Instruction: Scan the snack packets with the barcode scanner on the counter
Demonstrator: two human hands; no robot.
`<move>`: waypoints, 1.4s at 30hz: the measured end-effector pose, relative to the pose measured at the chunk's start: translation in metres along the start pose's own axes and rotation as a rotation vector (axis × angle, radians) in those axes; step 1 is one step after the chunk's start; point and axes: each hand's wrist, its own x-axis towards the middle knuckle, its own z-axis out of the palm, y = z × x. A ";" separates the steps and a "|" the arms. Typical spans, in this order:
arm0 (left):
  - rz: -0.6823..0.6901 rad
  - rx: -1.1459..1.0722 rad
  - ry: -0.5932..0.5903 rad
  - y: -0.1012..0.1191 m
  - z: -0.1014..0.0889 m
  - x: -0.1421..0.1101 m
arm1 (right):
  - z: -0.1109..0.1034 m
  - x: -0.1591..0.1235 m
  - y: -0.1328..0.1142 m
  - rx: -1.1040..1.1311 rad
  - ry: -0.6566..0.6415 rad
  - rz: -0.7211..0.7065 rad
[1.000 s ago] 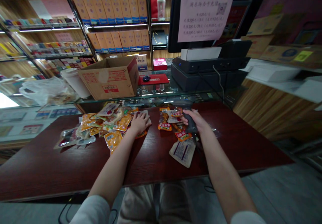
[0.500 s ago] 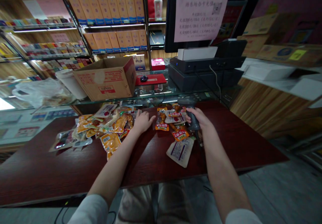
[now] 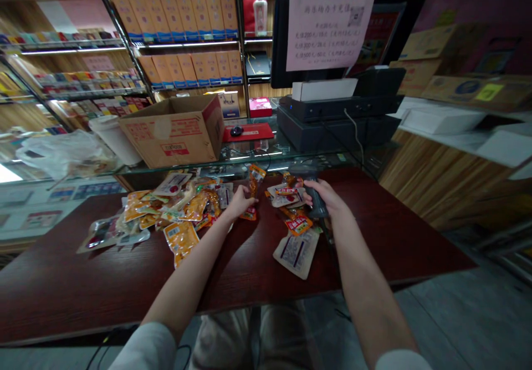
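My left hand (image 3: 241, 201) is closed on an orange snack packet (image 3: 254, 181), which stands tilted up from the dark red tabletop (image 3: 245, 265). My right hand (image 3: 325, 195) grips a dark handheld barcode scanner (image 3: 316, 203), its cable hanging down toward the table. Below and left of the scanner lies a small pile of snack packets (image 3: 297, 223), with a pale pouch (image 3: 297, 252) nearest me. Left of my left hand spreads a larger heap of packets (image 3: 183, 206), with a yellow one (image 3: 181, 241) at its front.
Behind the tabletop, a glass counter holds an open cardboard box (image 3: 172, 134), a white cup (image 3: 114, 140), a plastic bag (image 3: 62, 154) and a red mouse pad (image 3: 253, 132). A monitor with a pink paper sign (image 3: 330, 29) stands above a black cash drawer (image 3: 336, 132).
My left hand has taken hold of an orange packet from the right pile and moved it left, lifting its far end. My right hand stays nearly in place with the scanner.
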 end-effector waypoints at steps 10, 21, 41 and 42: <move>0.233 -0.286 -0.179 0.008 -0.029 -0.015 | 0.052 -0.009 0.020 0.043 -0.137 -0.014; 0.256 0.020 -0.126 0.003 -0.035 -0.009 | 0.053 -0.006 0.027 0.046 -0.121 0.006; 0.163 1.113 -0.041 0.001 -0.037 -0.025 | 0.023 -0.001 0.010 -0.026 -0.005 0.001; 0.164 1.132 -0.044 0.001 -0.043 -0.024 | 0.018 0.000 0.008 -0.038 0.009 -0.001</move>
